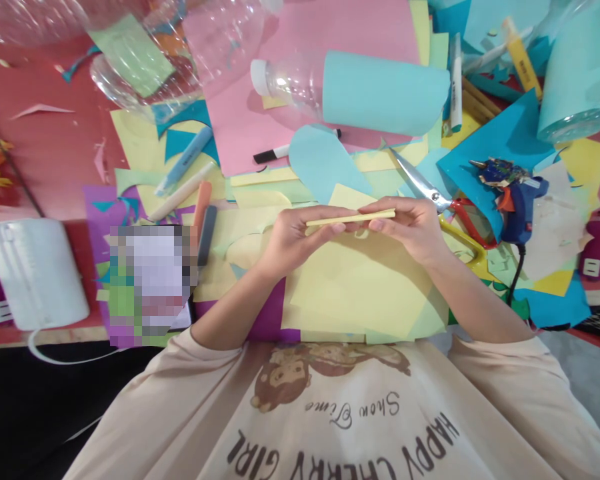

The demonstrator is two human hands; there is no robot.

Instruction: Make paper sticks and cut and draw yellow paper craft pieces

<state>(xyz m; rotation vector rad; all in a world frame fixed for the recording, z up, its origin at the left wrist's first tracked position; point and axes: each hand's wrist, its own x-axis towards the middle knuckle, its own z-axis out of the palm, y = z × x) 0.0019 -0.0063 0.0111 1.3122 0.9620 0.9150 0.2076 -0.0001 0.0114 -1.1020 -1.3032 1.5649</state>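
Observation:
Between my two hands is a narrow folded strip of pale yellow paper [357,219], held level above the table. My left hand [300,233] pinches its left end between thumb and fingers. At the other end my right hand [409,223] grips it the same way. Below them lie large pale yellow sheets [360,287]. A light blue rounded paper piece [323,160] rests just beyond the strip. Scissors [437,198] with red and yellow handles lie partly open to the right of my right hand.
A clear bottle [295,83] wrapped in turquoise paper lies on pink paper [230,133]. At right are a blue glue gun [517,210] with a cord and another wrapped bottle [577,80]. Markers [185,160] and a white case [37,273] are at left. Paper scraps cover much of the table.

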